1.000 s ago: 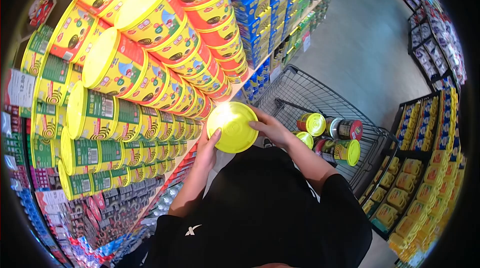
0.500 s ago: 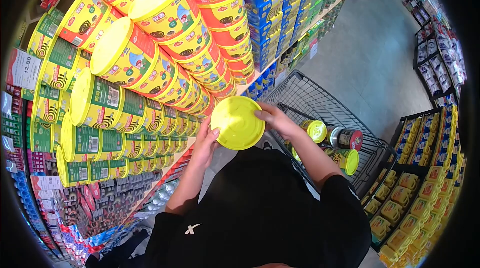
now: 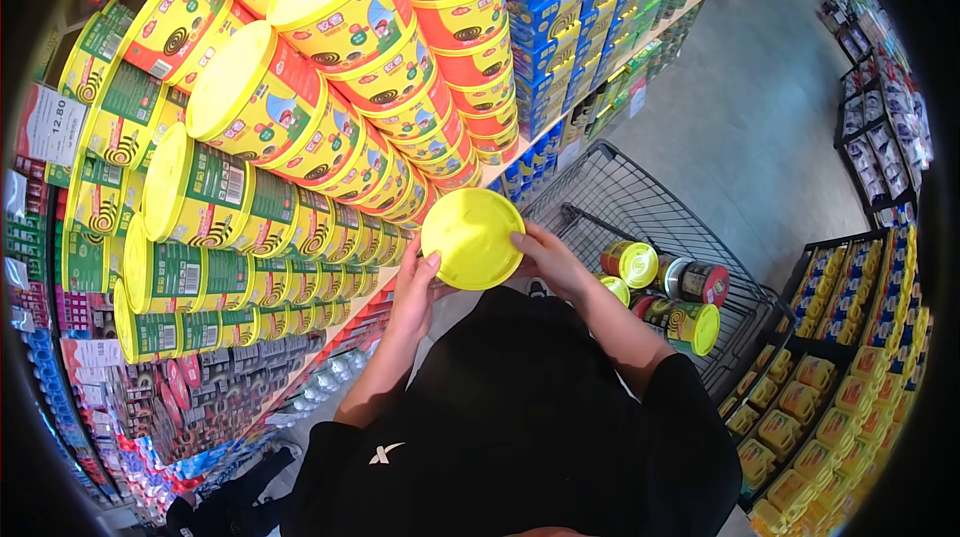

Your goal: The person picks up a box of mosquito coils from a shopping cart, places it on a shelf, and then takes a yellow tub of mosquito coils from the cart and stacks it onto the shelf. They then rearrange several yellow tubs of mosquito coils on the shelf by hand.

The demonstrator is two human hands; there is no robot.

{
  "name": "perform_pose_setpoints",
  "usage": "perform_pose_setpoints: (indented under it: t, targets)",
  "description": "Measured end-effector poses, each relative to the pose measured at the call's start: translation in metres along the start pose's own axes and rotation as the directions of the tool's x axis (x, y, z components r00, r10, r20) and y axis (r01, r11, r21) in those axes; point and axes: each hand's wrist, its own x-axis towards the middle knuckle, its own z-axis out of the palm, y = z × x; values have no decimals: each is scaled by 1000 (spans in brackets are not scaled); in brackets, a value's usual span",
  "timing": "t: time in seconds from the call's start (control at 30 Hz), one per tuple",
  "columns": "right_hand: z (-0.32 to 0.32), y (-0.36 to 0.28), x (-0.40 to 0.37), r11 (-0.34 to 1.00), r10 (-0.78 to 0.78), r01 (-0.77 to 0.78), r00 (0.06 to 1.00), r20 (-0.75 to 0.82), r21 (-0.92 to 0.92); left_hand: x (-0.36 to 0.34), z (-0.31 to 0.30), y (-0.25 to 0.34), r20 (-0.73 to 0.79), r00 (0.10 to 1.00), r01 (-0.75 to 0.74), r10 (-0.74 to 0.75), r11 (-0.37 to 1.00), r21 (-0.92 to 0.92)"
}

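Observation:
Both hands hold a round tub with a yellow lid (image 3: 472, 239) in front of my chest, lid facing up at me. My left hand (image 3: 412, 282) grips its left edge with the thumb on the lid's rim. On the opposite side, my right hand (image 3: 548, 259) is closed on the rim, thumb also on top. The tub's side and label are hidden beneath the lid. Just beyond stand stacked red-and-yellow mosquito coil tubs (image 3: 340, 22). Green-and-yellow mosquito coil tubs (image 3: 200, 197) are stacked to the left.
A black wire shopping cart (image 3: 625, 192) stands at my right, holding several yellow-lidded tubs (image 3: 637, 264) and a red-topped can (image 3: 703, 283). Blue boxes (image 3: 545, 37) line the shelf ahead. Yellow packs (image 3: 800, 402) fill the rack at right. A price tag (image 3: 55, 125) hangs at left.
The view has shifted slightly, showing more of another yellow-lidded tub in the cart. The held tub stays between both hands, its lid slightly higher in view.

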Motion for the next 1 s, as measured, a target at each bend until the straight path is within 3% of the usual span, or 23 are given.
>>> perform_pose_setpoints:
  t: [0.23, 0.37, 0.5, 0.67, 0.77, 0.9, 1.0]
  targets:
    - [-7, -35, 3, 973, 212, -206, 976, -52, 101, 10, -1, 18, 134, 988, 70, -81, 994, 86]
    - [-23, -46, 11, 964, 252, -253, 967, 29, 86, 18, 0, 20, 91, 988, 100, -124, 968, 229]
    - [-28, -61, 12, 968, 249, -249, 969, 6, 19, 28, -8, 23, 115, 986, 85, -120, 960, 267]
    - [-52, -55, 29, 964, 266, -266, 955, 130, -22, 37, -12, 35, 178, 984, -40, -31, 924, 381]
    - [-57, -59, 34, 957, 274, -290, 931, 241, 32, 53, -13, 31, 436, 872, -310, 221, 940, 145]
    - [-60, -74, 36, 957, 242, -283, 897, 369, 62, 64, 1, 47, 580, 796, -272, 174, 958, 86]
    - [-57, -81, 33, 973, 196, -219, 950, 242, 72, 68, 12, 53, 541, 837, -160, 88, 983, 88]
